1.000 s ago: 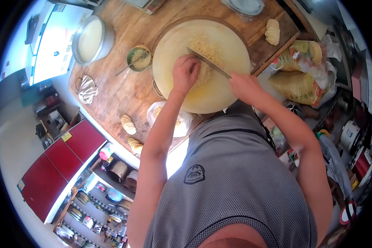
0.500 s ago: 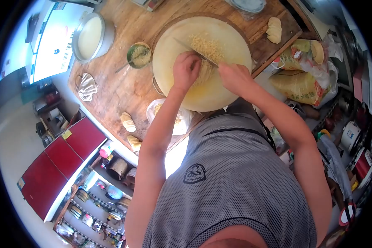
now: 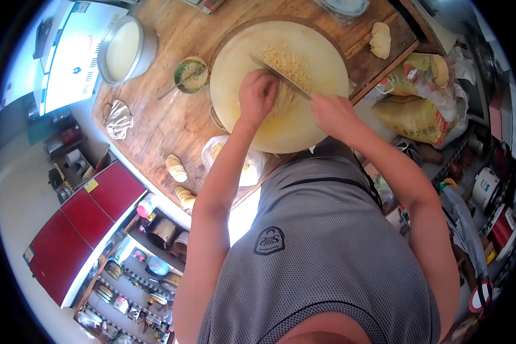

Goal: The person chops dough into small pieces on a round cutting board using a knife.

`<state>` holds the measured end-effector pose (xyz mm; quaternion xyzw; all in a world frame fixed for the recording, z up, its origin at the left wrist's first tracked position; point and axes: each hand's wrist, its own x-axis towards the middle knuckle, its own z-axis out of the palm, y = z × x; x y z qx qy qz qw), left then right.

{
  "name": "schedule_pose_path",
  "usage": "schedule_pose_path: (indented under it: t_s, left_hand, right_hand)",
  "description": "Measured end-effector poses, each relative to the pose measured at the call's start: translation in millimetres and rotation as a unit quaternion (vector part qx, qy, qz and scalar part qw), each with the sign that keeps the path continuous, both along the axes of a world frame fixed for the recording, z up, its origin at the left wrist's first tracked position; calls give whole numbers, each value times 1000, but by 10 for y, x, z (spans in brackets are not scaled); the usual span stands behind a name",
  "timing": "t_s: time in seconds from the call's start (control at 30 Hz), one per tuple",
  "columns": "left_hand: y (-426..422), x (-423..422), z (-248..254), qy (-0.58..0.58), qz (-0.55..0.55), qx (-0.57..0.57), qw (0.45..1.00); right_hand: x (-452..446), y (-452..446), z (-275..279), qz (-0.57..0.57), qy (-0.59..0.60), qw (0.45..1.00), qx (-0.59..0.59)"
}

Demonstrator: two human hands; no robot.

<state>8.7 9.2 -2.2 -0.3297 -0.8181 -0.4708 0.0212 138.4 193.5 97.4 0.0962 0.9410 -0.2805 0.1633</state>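
Note:
On the round pale chopping board [image 3: 229, 69] lies a heap of finely chopped yellowish food [image 3: 289, 64]. My right hand [image 3: 333, 114] is closed round the handle of a long knife [image 3: 281, 77], whose blade slants across the heap toward the upper left. Just below the blade, my left hand [image 3: 258, 95] has its fingers curled down on uncut yellowish strips [image 3: 282, 104]; what its fingertips grip is partly hidden. A plastic bag with yellowish pieces [image 3: 252, 167] sits beside the board, partly behind my left forearm.
A green bowl with a spoon [image 3: 191, 75], a large metal pot of white contents [image 3: 123, 51] and a cloth [image 3: 119, 119] stand left on the wooden table [image 3: 149, 109]. Pale rolled pieces [image 3: 176, 168] lie at the near edge, another [image 3: 380, 40] at the right corner. Sacks [image 3: 413, 117] are beyond.
The knife and my right hand moved left and down, then back a little to the right. My left hand has stayed at nearly the same spot on the board.

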Motion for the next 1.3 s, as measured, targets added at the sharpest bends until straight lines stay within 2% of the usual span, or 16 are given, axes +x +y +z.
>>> schedule_pose_path:
  t_s: [0.1,0.17,0.27,0.5,0.57,0.67,0.93,1.07,1.3]
  left_hand:
    - [-14,-25,0,-9,-1,-6,1000]
    - [-9,-46,-15,47,-14,-8,999]
    - [-35,-25,-8,18,-7,-19,1000]
    - [-38,-36,30,8,-20,25,999]
    - [-42,-5,111,37,1,28,999]
    - [-50,-11,59,50,-28,12,998]
    - [-47,-23,38,47,-28,-7,998]
    - [-22,-32,41,57,-30,0,998]
    - [-42,-3,19,36,-16,-9,999]
  right_hand:
    - [-206,-70,-114,27,24,999,17]
    - [-224,-57,-61,17,22,999,16]
    - [-20,-12,-107,12,-6,999,30]
    - [364,233,110,11,-23,999,47]
    - [363,210,202,8,40,998,36]
    - [334,115,353,11,38,999,28]
    - [-117,-69,-120,14,30,999,11]
    - [-219,-60,-80,19,5,1000,21]
    - [323,176,190,4,-29,999,18]
